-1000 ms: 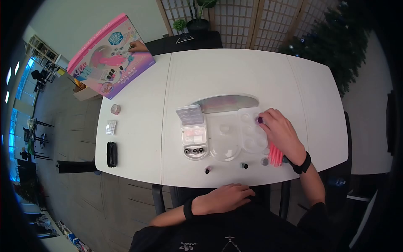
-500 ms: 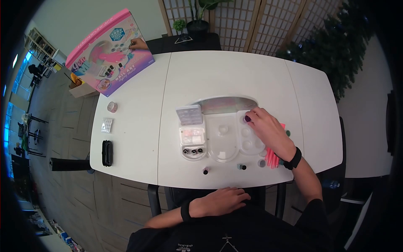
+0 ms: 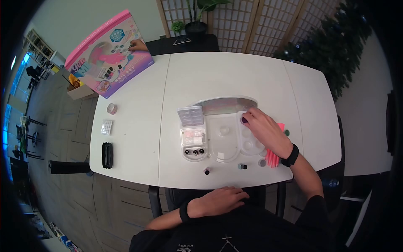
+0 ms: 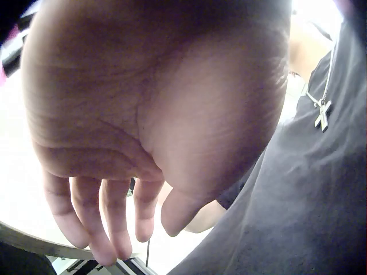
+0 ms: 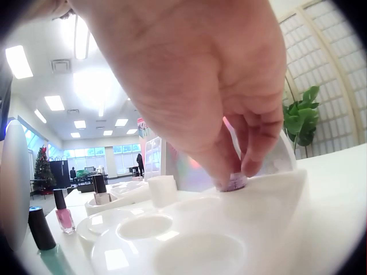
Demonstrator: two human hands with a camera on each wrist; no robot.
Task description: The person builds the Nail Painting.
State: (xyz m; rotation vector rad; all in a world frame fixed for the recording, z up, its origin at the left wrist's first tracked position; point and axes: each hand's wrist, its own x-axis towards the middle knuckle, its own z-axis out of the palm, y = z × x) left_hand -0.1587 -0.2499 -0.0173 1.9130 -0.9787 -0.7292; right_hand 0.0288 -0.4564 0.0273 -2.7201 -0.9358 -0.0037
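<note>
My right hand (image 3: 267, 130) pinches a small purple pot (image 3: 244, 120) between thumb and fingertips. In the right wrist view the glittery purple pot (image 5: 235, 183) sits low at the far end of a white tray with round wells (image 5: 200, 255), the fingertips right at its surface. The head view shows the tray as the right part of a white nail art station (image 3: 223, 153) with an upright silvery panel (image 3: 228, 106). My left hand (image 3: 218, 200) lies relaxed in front of the body near the table's edge, its fingers loosely bent and holding nothing.
A pink plastic hand (image 3: 273, 159) lies under my right forearm, with a green pot (image 3: 286, 132) and a grey pot (image 3: 262, 163) nearby. Nail polish bottles (image 3: 207, 171) stand at the front. A nail art box (image 3: 111, 54) and a black case (image 3: 107, 155) are on the left.
My right hand has moved left with the purple pot, from the tray's right edge to its far well. The left hand has stayed in place.
</note>
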